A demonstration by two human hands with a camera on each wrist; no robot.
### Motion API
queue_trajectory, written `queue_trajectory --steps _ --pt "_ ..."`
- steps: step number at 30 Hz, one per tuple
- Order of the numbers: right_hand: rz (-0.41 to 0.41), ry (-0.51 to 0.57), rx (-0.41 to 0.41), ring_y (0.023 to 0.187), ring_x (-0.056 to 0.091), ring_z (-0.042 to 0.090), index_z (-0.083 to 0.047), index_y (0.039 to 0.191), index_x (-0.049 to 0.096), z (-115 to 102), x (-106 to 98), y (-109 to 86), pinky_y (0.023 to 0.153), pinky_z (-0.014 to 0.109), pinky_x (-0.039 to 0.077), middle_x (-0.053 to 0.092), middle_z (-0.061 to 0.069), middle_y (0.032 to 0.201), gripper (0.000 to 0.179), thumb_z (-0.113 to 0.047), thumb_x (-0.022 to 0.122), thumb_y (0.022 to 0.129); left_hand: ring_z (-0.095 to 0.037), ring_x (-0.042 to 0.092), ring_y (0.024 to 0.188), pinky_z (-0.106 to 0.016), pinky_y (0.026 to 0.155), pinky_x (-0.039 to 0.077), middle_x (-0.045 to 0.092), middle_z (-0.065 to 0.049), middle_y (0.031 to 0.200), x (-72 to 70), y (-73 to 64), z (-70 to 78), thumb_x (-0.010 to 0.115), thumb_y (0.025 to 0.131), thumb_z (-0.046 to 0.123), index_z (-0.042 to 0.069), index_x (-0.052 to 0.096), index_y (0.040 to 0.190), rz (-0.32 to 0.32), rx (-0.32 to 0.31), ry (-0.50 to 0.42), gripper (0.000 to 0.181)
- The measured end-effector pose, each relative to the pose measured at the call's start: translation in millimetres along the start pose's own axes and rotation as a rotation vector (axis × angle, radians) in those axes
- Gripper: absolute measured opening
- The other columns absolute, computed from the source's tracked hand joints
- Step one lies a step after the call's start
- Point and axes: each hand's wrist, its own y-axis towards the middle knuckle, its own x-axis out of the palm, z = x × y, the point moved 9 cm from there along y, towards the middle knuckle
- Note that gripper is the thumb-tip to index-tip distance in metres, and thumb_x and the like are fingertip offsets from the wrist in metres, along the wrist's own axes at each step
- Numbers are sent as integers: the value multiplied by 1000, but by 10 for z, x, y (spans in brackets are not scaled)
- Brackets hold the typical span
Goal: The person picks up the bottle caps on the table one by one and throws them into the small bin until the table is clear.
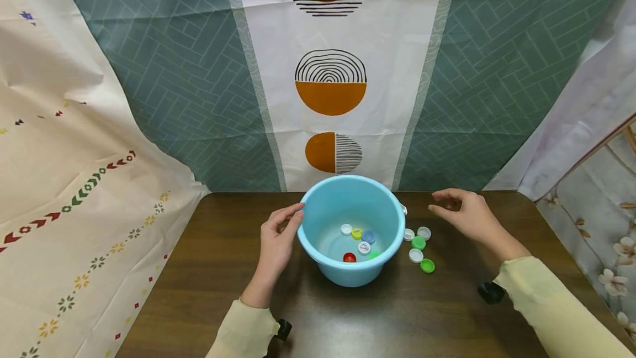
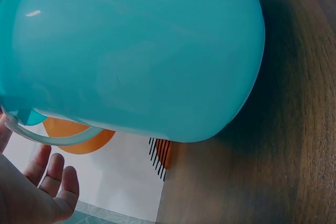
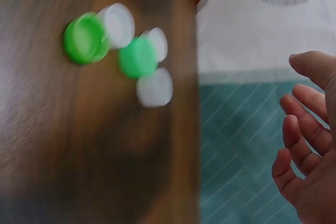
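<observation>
A light blue plastic bucket (image 1: pixel 350 276) stands upright on the table. My left hand (image 1: pixel 275 239) is at its left rim, thumb and index finger pinching the edge. In the left wrist view the pale handle (image 2: pixel 63 140) hangs near the loosely bent other fingers (image 2: pixel 69 182). Inside the bucket lie several bottle caps, among them a red cap (image 1: pixel 349 257), a yellow cap (image 1: pixel 356 233) and a blue cap (image 1: pixel 368 236). My right hand (image 1: pixel 467 214) hovers beyond the loose caps, fingers relaxed and holding nothing. Green caps (image 3: pixel 86 39) and white caps (image 3: pixel 155 87) lie right of the bucket.
The dark wooden table (image 1: pixel 213 275) ends at a hanging curtain (image 1: pixel 199 98) behind the bucket. Patterned cloths hang along the left side (image 1: pixel 59 142) and the right side (image 1: pixel 608 247). A black wrist strap piece (image 1: pixel 491 293) shows by the right sleeve.
</observation>
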Motion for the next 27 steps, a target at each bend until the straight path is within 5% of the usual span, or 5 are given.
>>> queue_trajectory --steps 7,16,27 --pt "-71 -7 45 91 59 26 -5 120 66 375 147 -101 72 37 49 68 14 111 49 -43 71 88 -21 56 100 -26 70 51 63 -15 114 -4 -18 -13 66 95 12 0 71 116 -6 -3 3 25" --pt "-167 -7 39 86 56 23 1 121 65 624 404 -175 67 31 47 69 12 105 53 -33 79 83 -20 55 103 -28 71 53 64 -4 112 -30 38 -339 68 94 26 16 74 114 6 11 0 24" --pt "-228 12 47 79 51 20 1 120 65 706 635 -196 64 30 45 65 7 98 54 -26 85 77 -20 54 103 -26 70 51 64 -9 112 -29 23 -256 68 94 22 10 74 115 7 15 6 24"
